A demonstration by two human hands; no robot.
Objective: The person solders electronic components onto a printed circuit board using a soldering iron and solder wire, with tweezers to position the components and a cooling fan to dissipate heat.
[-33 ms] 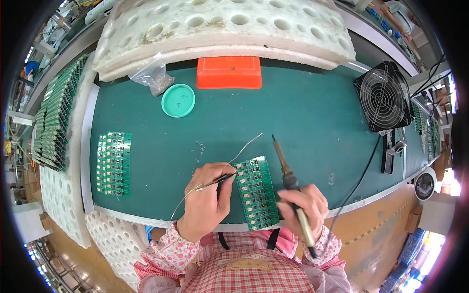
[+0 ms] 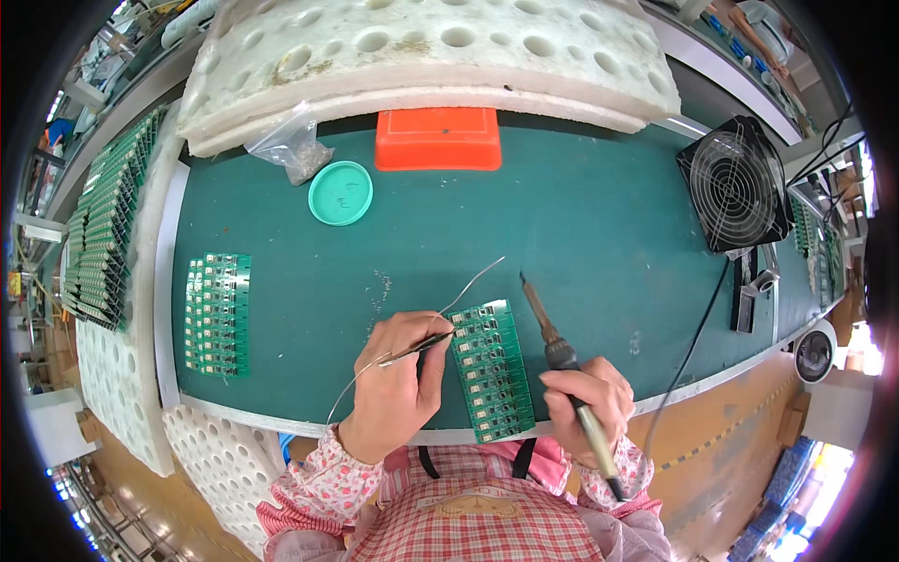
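Observation:
A pair of dark tweezers is pinched in my left hand, its tips at the upper left corner of a green circuit board panel. Thin solder wire also runs through that hand, its free end curving up above the board. My right hand is closed round a soldering iron. The iron's tip points away from me, up and right of the panel, touching neither the board nor the wire. Rows of small parts line the panel, which lies at the bench's near edge.
More panels lie at the left, with a stack beyond them. A turquoise lid, a plastic bag and a red bin sit at the back before white foam. At right are a black fan and the iron's cable.
My right hand has shifted slightly right, and the iron's tip has come a little nearer to me. My left hand and the board look unmoved.

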